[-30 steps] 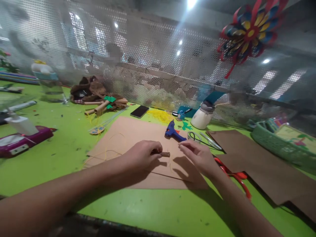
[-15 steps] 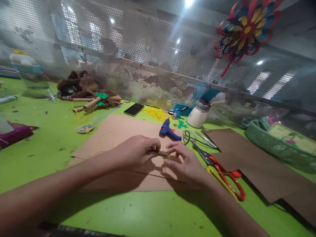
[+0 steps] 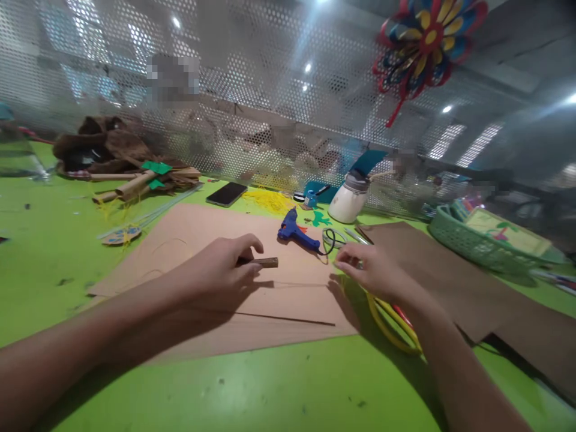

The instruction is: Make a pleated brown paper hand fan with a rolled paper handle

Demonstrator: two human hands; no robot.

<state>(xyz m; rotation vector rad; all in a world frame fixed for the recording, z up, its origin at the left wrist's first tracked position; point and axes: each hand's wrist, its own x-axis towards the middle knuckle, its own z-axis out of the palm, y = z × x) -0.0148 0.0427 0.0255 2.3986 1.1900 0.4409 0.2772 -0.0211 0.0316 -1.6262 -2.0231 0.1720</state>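
Left grip [image 3: 220, 264] pinching brown stick [image 3: 265, 262]; right grip [image 3: 373, 270] loose, empty; basket [image 3: 477, 249] holds papers.

A green tabletop [image 3: 270, 390] carries a brown cardboard sheet [image 3: 225, 264]. Beyond the sheet lie a black phone [image 3: 227, 194] and a white jar [image 3: 346, 203]; right of it, a green basket [image 3: 481, 249].

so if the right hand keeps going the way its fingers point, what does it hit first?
Probably the small scissors just past the right hand; the glue gun lies beyond. Depth is unclear.
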